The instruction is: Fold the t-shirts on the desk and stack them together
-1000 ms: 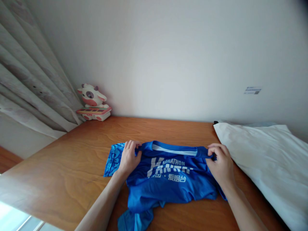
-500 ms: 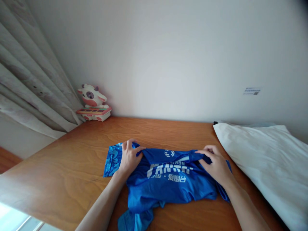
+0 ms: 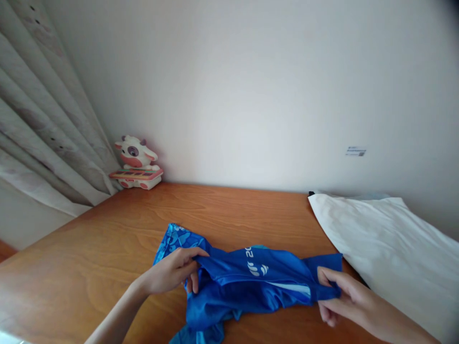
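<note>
A blue sports shirt [image 3: 251,310] lies bunched on the wooden table, its upper layer lifted between my two hands. My left hand [image 3: 175,271] pinches the cloth near the patterned sleeve [image 3: 179,236], thumb and forefinger closed on it. At the other end, my right hand [image 3: 344,294] grips the folded edge of the shirt between thumb and fingers. A white logo shows on the raised part, upside down or turned. A pale strip runs along the fold near my right hand. The large lettering on the front is hidden under the fold.
A toy cow with a keyboard [image 3: 136,165] stands at the table's back left corner, beside a light curtain [image 3: 46,119]. At the right lies a white cloth item [image 3: 387,243]. The wooden table [image 3: 89,253] meets a white wall bearing a small label [image 3: 356,151].
Both hands have moved nearer to me and drawn the shirt's far edge over the front, covering its lettering. My right hand has also shifted to the right. The view has tilted up slightly.
</note>
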`<state>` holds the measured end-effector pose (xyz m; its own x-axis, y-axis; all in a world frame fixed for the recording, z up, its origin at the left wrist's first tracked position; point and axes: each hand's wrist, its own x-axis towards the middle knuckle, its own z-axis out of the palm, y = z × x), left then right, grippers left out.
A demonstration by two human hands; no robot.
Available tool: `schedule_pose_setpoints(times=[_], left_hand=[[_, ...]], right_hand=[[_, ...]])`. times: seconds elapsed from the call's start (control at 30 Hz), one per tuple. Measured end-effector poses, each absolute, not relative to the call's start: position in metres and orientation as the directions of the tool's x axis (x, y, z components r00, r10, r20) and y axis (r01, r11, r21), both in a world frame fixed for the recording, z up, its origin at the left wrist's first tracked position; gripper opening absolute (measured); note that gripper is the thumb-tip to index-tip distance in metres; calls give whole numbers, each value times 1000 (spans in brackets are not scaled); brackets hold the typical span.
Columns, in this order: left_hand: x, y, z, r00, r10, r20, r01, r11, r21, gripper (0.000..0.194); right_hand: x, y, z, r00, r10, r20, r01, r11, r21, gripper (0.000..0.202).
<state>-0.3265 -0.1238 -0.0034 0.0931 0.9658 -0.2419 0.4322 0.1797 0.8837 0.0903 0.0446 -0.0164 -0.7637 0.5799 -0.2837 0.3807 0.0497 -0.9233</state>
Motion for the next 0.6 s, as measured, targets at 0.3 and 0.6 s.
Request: schedule_pose_setpoints(times=[0.3, 0.6], left_hand=[[-340, 28, 28, -349, 931, 108, 564, 117, 817, 30], [-301, 13, 3, -171, 951, 256, 821, -6, 571, 26]], right_hand=[[3, 149, 3, -537, 843, -34, 108, 29, -994, 39], [-10, 135, -26, -556, 785, 274, 427, 553, -716, 28]])
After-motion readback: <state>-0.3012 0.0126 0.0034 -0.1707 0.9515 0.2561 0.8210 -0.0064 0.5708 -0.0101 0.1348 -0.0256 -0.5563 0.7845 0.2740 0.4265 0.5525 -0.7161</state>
